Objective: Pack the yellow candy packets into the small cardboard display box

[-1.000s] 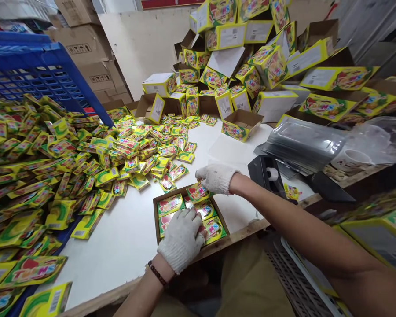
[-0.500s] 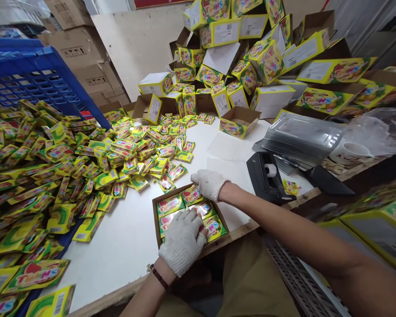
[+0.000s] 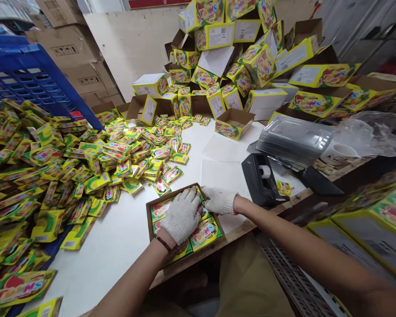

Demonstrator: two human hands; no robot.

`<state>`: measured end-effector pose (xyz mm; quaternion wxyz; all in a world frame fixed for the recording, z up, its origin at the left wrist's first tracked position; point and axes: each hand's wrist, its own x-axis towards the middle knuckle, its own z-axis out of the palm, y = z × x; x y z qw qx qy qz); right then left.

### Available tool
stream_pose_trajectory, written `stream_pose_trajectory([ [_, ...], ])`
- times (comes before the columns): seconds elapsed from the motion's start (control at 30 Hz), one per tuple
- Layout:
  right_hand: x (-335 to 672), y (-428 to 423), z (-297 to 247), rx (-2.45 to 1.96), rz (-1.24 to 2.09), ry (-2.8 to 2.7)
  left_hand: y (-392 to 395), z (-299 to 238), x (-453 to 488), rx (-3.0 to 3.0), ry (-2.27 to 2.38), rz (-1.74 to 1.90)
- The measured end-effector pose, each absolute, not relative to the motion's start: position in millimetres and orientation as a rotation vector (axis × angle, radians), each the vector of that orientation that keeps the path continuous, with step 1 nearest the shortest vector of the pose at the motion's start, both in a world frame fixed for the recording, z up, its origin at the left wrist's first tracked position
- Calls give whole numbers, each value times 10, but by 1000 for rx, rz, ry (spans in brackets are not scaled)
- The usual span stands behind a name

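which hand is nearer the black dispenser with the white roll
Right. The right hand is at the right edge of the open box, left of the dispenser; the left hand is farther left over the packs inside.

Lit moderately, softly. Brightest on white counter; dark below its near edge. Glinting off clear plastic at right. Smeared and stretched toward the edges, worst on near-right boxes and left packs. Crisp enough mid-scene to read boxed packs.
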<state>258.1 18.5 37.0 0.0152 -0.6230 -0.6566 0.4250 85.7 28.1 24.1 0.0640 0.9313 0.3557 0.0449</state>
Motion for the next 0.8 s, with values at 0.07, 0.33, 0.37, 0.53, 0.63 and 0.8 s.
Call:
stream_pose_trajectory([
  [0.07,2554,158,351,-1959,1234,-2063,266,192,864,2821,1088,117],
  [0.33,2593,208,412,-1913,1189,-2096,257,246,877,2875,1057,36],
  [0.37,2595,201,418,-1913,1208,-2091,258,239,877,2872,1063,33],
  [0.53,2562,179,427,-1921,1271,-2059,235,88,843,2852,1075,95],
  [0.63,2540,174,424,-1926,1296,-2040,217,-11,843,2841,1068,122],
  [0.8,2487,146,405,-1905,1287,-2017,185,-6,842,2837,1085,187],
])
